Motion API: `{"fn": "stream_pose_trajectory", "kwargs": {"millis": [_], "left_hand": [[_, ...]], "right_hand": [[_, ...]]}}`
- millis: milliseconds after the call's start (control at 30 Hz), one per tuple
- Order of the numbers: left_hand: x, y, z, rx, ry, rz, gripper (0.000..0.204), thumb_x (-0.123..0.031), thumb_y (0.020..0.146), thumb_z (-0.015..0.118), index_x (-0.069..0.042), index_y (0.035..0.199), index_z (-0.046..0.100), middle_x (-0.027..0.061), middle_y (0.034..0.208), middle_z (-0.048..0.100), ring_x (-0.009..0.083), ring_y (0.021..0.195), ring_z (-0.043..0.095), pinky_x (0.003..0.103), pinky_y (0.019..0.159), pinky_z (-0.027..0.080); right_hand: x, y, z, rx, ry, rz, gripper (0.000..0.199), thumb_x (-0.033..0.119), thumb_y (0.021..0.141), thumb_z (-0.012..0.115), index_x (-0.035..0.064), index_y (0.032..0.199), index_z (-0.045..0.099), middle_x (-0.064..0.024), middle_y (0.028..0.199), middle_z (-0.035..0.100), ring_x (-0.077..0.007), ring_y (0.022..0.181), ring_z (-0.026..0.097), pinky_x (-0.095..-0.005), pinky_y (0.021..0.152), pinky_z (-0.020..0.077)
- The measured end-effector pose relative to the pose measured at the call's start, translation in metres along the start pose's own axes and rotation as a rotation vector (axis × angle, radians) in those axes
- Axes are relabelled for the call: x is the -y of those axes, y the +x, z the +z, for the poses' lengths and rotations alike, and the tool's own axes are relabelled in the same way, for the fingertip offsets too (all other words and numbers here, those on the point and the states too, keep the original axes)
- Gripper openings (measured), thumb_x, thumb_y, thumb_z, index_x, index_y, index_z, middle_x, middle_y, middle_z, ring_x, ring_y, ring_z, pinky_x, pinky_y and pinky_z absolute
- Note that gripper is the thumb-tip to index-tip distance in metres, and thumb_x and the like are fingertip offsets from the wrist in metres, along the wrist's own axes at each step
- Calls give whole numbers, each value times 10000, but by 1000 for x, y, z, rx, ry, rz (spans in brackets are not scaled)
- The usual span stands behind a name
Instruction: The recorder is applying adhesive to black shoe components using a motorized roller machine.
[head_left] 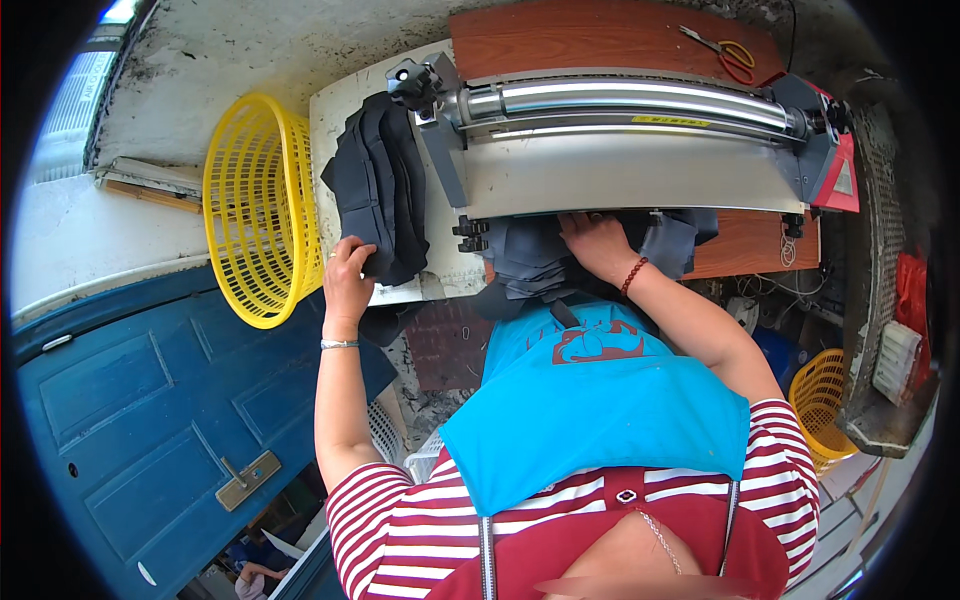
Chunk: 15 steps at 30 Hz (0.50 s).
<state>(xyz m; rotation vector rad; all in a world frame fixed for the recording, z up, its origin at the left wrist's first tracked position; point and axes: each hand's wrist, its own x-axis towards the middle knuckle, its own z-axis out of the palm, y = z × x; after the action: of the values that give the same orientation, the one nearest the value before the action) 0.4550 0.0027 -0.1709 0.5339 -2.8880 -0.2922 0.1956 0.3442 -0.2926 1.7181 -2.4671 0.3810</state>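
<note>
My left hand is at the near edge of a stack of black sheet pieces, left of a roller machine. Its fingers are closed on the edge of one black piece. My right hand rests on dark grey pieces along the machine's front edge. Its fingers stretch forward over them, with the tips partly at the machine's metal lip. The machine has a shiny roller, a sloping metal plate and red-and-grey ends. More grey pieces lie right of that hand.
A yellow plastic basket stands left of the white tabletop. Scissors with orange-red handles lie behind the machine on a brown board. Another yellow basket is low on the right. A blue door is at the left.
</note>
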Motion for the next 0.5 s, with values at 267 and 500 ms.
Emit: {"fn": "stream_pose_trajectory", "kwargs": {"millis": [267,500], "left_hand": [[-45,-5,3,116,17,-87,160,-152,756,756,-52,878,727,116,878,660,311,885,672,432,780,532],[-157,-8,90,197,-610,-172,234,-109,835,725,-37,1058,727,113,886,683,277,733,682,376,690,544]], "right_hand": [[-9,0,2,-8,101,-12,305,279,873,705,64,1085,662,-162,1007,643,-305,711,709,-401,589,586],[-16,-16,-10,44,242,-65,302,307,884,732,95,1091,669,-132,1108,610,-320,770,680,-427,696,565]]}}
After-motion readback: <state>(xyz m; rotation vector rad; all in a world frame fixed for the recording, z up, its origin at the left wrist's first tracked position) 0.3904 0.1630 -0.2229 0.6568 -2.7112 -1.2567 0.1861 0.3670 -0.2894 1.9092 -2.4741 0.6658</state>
